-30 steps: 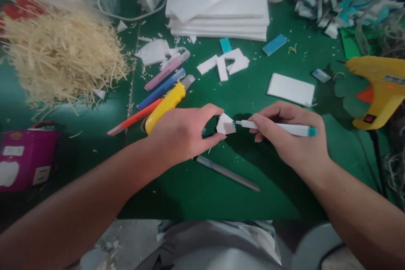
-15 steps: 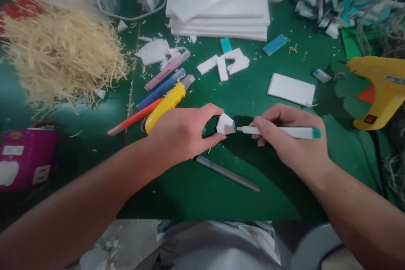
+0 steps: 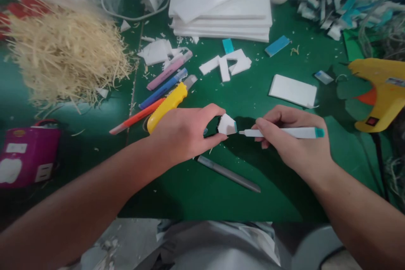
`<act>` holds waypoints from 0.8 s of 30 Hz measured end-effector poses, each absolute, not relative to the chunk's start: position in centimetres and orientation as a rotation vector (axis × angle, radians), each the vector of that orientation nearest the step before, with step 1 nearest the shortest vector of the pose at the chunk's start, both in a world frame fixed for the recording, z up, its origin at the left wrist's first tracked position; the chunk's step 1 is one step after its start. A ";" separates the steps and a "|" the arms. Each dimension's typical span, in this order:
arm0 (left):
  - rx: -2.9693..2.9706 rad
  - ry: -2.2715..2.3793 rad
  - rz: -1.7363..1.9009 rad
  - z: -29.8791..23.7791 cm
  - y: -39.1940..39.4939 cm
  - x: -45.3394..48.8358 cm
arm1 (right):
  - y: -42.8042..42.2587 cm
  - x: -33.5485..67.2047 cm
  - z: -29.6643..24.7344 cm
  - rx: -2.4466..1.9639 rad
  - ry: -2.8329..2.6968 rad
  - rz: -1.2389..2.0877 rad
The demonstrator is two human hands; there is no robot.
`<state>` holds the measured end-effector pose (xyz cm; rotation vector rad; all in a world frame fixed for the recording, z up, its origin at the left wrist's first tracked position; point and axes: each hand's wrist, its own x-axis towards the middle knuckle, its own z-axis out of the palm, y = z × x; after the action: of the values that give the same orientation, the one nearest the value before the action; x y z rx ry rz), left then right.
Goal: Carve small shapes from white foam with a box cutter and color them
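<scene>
Between thumb and fingers, my left hand (image 3: 185, 133) pinches a small white foam piece (image 3: 226, 125) whose right edge is coloured teal. My right hand (image 3: 292, 135) grips a white marker (image 3: 297, 132) with a teal end, like a pen. The marker's tip points left, close to the teal edge; I cannot tell whether it touches. Below the hands lies a dark grey pen-like stick (image 3: 228, 173). A yellow utility knife (image 3: 167, 107) rests just behind my left hand, beside orange (image 3: 137, 117), blue (image 3: 163, 88) and pink (image 3: 170, 69) markers.
White foam sheets (image 3: 221, 12) are stacked at the back. Foam strips (image 3: 224, 65) and a white block (image 3: 292, 90) lie before them. A yellow glue gun (image 3: 376, 93) stands right, its cord running down. Shredded straw (image 3: 69, 55) and a purple box (image 3: 30, 156) are left.
The whole view has shifted slightly. The marker's tip now sits a little farther from the foam piece's teal edge. Both hands keep their hold.
</scene>
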<state>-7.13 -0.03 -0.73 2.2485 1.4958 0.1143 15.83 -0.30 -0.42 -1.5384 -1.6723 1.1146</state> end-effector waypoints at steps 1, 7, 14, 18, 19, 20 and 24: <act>2.239 1.497 0.100 -0.7 0.0 -7.1 | -0.3 15.8 -0.5 -1.535 -1.650 1.098; 2.225 1.482 0.104 -0.7 0.1 -7.2 | -0.1 15.8 -0.8 -1.532 -1.642 1.073; 2.263 1.484 0.133 -0.9 0.0 -7.2 | 0.2 15.6 -0.1 -1.530 -1.595 1.139; 2.253 1.478 0.127 -0.8 0.0 -7.3 | 0.2 15.4 0.0 -1.533 -1.588 1.137; 2.244 1.476 0.120 -0.8 0.0 -7.3 | 0.2 15.5 0.0 -1.516 -1.580 1.128; 2.235 1.475 0.111 -0.7 0.1 -7.2 | 0.2 15.5 0.0 -1.502 -1.577 1.129; 2.229 1.486 0.083 -0.6 0.1 -7.1 | 0.2 15.6 0.0 -1.548 -1.652 1.175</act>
<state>-7.13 0.14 -0.62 2.2290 1.4859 0.0828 15.60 0.16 0.03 -1.5482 -1.6524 1.1754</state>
